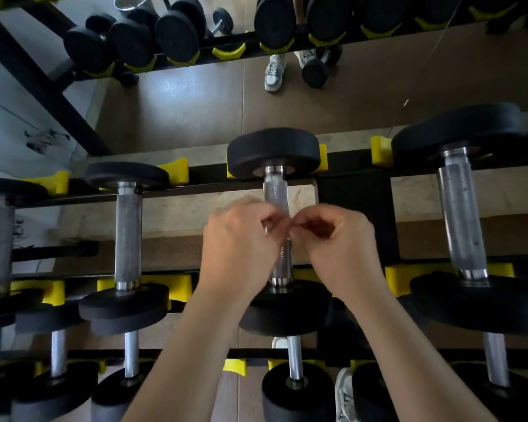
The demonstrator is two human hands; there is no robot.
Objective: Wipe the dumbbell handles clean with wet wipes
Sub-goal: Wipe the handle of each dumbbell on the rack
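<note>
A dumbbell with black round weights and a knurled steel handle (pixel 275 193) lies on the rack's upper tier, in the middle. My left hand (pixel 241 248) and my right hand (pixel 339 248) hover just over that handle, fingertips meeting. Both hands have curled fingers and pinch a small pale piece (pixel 268 224) between them. It is too blurred and too hidden to identify. The handle's middle stretch is covered by my fingers.
Neighbouring dumbbells lie left (pixel 128 236) and right (pixel 461 214) on yellow cradles (pixel 177 170) of the black rack. A lower tier holds several smaller dumbbells (pixel 294 357). A mirror behind reflects the rack and a shoe (pixel 275 73). My own shoe (pixel 343 394) shows below.
</note>
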